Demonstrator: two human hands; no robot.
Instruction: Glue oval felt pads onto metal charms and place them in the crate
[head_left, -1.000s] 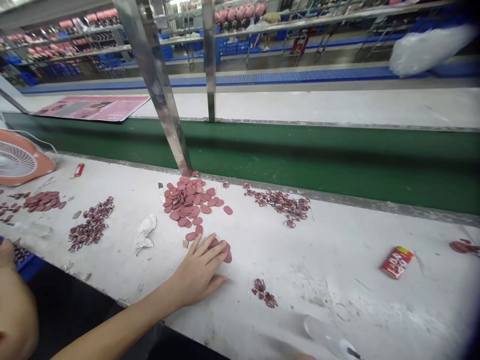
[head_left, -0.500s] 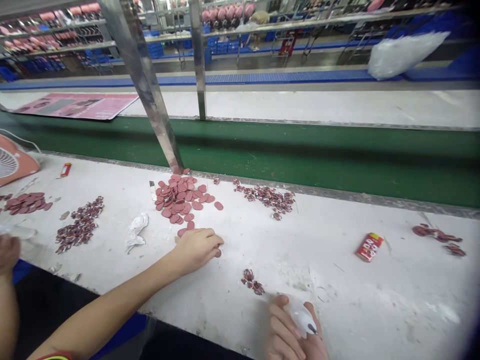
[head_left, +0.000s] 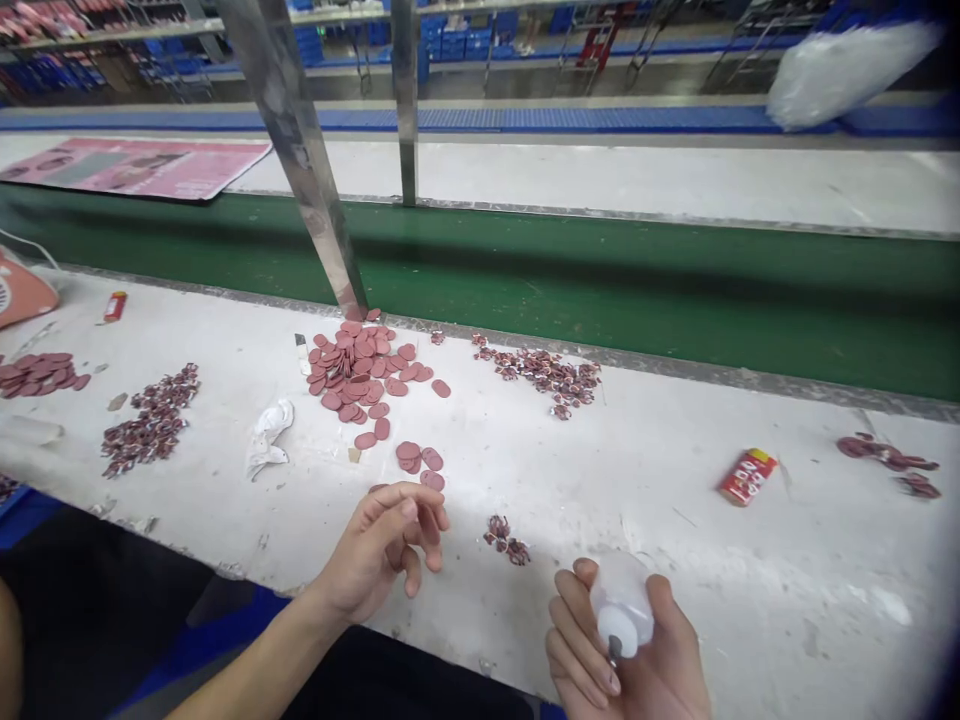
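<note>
The left hand (head_left: 379, 550) has lifted off the pink discs (head_left: 409, 456), fingers loosely curled on nothing; the right hand's (head_left: 652, 680) fingers wrap a cloudy, metal-tipped plastic squeeze bottle (head_left: 622, 600).

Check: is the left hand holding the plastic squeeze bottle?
No; the right hand grips the plastic squeeze bottle, and the left hand is apart from it.

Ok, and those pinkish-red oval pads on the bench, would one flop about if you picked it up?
Probably not much: the oval pads look thin yet lie flat without curling, so fairly stiff, though the material is unclear. They are likely light and, being flat, unlikely to roll. On the white bench they may be fiddly to pinch up.
</note>
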